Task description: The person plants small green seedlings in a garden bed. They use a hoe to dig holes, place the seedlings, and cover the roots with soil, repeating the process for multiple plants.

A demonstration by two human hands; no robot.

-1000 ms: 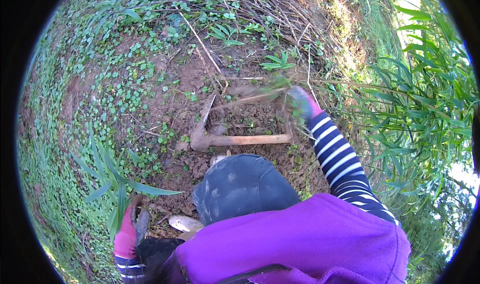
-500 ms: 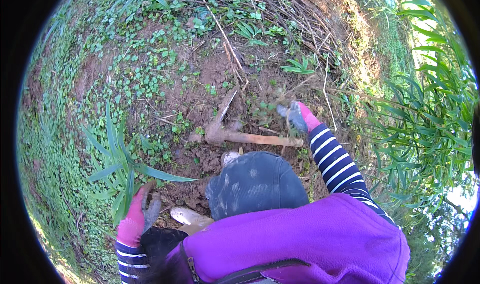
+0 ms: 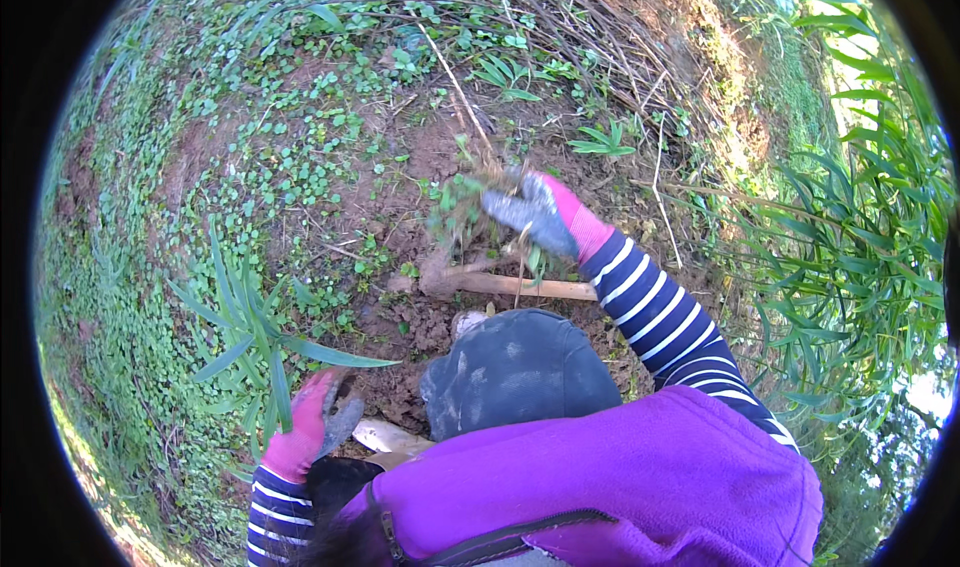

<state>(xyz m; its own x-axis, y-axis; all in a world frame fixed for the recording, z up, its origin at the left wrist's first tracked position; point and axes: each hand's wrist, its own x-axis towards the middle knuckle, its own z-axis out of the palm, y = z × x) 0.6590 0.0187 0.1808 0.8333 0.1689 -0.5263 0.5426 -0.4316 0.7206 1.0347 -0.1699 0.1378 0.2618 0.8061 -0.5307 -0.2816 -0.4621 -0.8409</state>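
- I have the right hand [image 3: 535, 212] curled around a ragged weed clump [image 3: 460, 207], gripping stems and roots between gloved thumb and fingers.
- That clump sits beyond the wooden-handled hoe [image 3: 525, 286] as I look down; one thin stem crosses in front of the handle, and I can't tell if they touch. The leafy end is blurred.
- The left hand [image 3: 303, 427] is low beside a long-leaved plant [image 3: 255, 337], a leaf lying across its wrist side. Its thumb stands off from the fingers; I can't tell whether it pinches anything or leans on the ground.
- A bent knee [image 3: 530, 372] stands between the two hands, over loosened soil [image 3: 395, 347].
- I judge the step in hand as handling pulled weeds above dug ground.
- To my mind, the next move calls for a firm hold on the whole bunch, a clear path past the hoe, and care not to snag the long-leaved plant.
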